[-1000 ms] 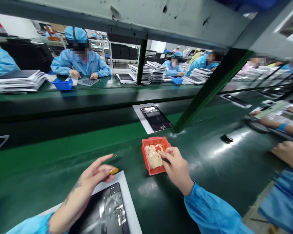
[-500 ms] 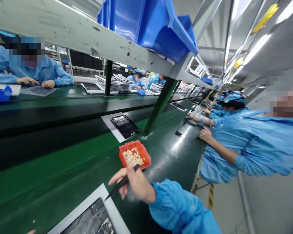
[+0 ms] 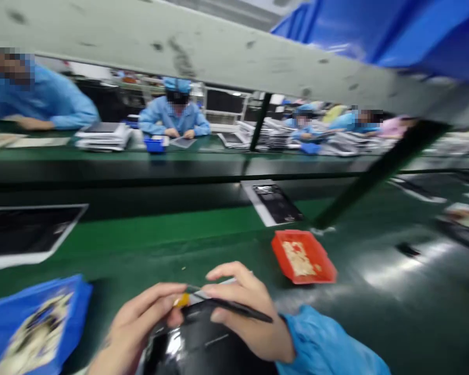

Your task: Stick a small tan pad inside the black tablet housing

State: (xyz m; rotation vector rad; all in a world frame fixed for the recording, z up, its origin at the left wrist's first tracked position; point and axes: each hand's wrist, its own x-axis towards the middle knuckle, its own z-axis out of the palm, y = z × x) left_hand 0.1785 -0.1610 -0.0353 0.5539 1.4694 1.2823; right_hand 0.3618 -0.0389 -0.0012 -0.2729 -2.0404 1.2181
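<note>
Right hand [image 3: 246, 323]: grip pinching slim black tweezers [image 3: 234, 308], long axis 3-to-9 o'clock, tips toward small yellow piece [image 3: 182, 300] pinched by left hand [image 3: 140, 325] over glossy black device panel [image 3: 203, 344]. Red plastic tray [image 3: 303, 258] at 2 o'clock on green bench [image 3: 140, 239].

A long dark green bench [image 3: 375, 307] with a glossy surface carries everything near the camera, and a brighter green strip [image 3: 160, 232] runs along its far side. On the bench lies a red tray [image 3: 304, 256] filled with pale small pieces, just beyond it a dark flat panel on a white sheet [image 3: 272, 203]. At the left edge rests another dark panel on white backing [image 3: 27, 232], and nearer, at the lower left, a blue bin [image 3: 31, 323] with pale contents. A glossy black panel [image 3: 199, 344] lies at the near edge. A small dark object [image 3: 407, 250] sits to the right, blurred
</note>
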